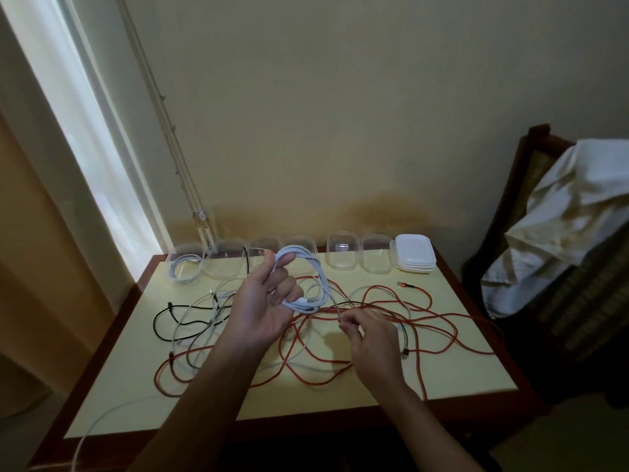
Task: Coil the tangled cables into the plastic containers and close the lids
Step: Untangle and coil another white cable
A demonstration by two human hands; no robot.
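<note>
Left hand [262, 301] grips the white coil [306, 305] just in front of the containers [340, 255]. Right hand [371, 342] seems to pinch its tail [337, 310]. Pulling could snag the red cable [378, 286], springing the loops.

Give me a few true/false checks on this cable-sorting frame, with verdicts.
1. The left hand holds a coil of white cable. True.
2. The stack of white plastic lids sits left of the clear plastic containers. False: it is at the row's right end.
3. The leftmost container holds a coiled white cable. True.
4. The red braided cables are packed away. False: they lie tangled on the cream table.
5. The right hand lies flat. False: it pinches a thin pale cable.
</note>
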